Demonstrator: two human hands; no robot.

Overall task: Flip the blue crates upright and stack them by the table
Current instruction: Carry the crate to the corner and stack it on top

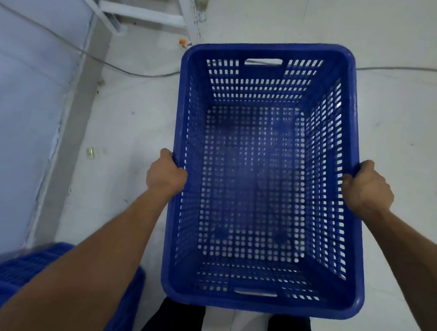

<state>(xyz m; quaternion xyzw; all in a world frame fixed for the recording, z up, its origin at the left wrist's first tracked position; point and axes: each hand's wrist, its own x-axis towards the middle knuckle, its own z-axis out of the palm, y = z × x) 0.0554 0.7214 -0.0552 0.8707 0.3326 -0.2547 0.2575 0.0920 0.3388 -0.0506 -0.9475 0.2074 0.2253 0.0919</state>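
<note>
A blue perforated crate is upright with its open side facing up, held above the floor in front of my legs. My left hand grips its left long rim, and my right hand grips the right long rim. The crate is empty, with handle slots at both short ends. Another blue crate shows at the bottom left, partly hidden behind my left forearm; I cannot tell which way up it lies.
A white metal table frame stands at the top left beside a pale wall. A grey cable runs across the white floor behind the held crate. Small bits of debris lie near the wall's base.
</note>
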